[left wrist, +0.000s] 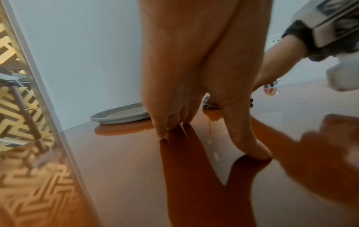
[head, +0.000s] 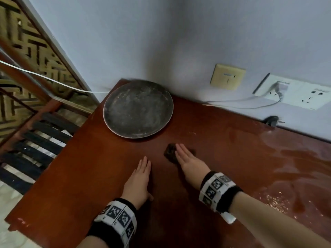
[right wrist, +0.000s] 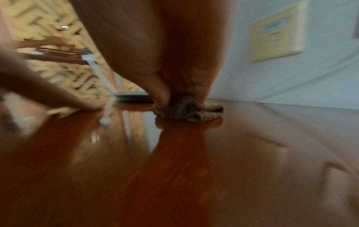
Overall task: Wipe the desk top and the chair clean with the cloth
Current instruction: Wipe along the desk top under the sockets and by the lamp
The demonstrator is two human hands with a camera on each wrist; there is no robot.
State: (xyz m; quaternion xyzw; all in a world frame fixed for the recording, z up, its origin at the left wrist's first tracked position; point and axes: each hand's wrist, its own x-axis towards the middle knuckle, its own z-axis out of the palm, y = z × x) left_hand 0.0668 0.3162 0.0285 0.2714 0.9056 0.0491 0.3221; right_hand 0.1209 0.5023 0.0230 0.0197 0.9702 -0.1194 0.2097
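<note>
Cloth (head: 170, 152), dark and crumpled, lies on the reddish desk top (head: 89, 167) in the head view, under the straight fingers of the right hand (head: 189, 161), at five o'clock from the round grey plate (head: 138, 108). Left hand (head: 138, 181) rests flat at nine o'clock of it, fingers extended, holding nothing. Wet streaks shine at three o'clock.

Left wrist view adds the fingertips (left wrist: 163, 133) touching the glossy wood, thumb spread apart, and the plate's shallow rim.

Right wrist view, blurred, alone shows the cloth's grey-brown ribbed folds (right wrist: 186, 110) bunched beneath the thumb and fingers, pressed to the desk.
</note>
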